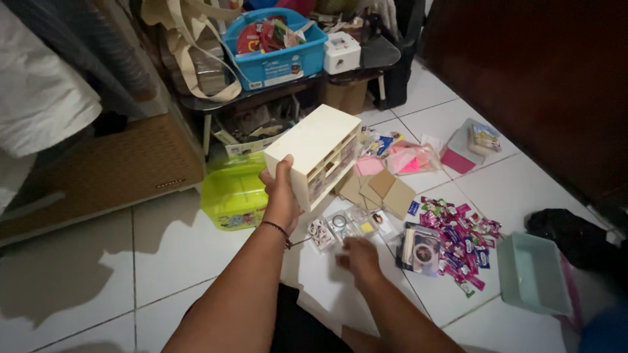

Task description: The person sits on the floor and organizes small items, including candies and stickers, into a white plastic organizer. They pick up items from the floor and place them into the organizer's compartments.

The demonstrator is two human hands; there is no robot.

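L hand (282, 196) was clamped on the cream mini drawer unit (318, 153), held tilted above the white floor tiles (163, 248) — R hand (358, 258), blurred, grip unclear, hovered by small clear packets (340, 225) — best keep the unit level so drawers stay in.

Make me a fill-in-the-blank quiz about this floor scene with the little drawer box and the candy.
1. The left hand holds a cream drawer box lifted off the ____.
2. The right hand reaches over small clear ____ beside the cardboard pieces.
3. The pile of wrapped candies lies next to a pale ____ tub.
4. Behind the box sits a lime-green ____.

Missing words: floor; packets; green; container
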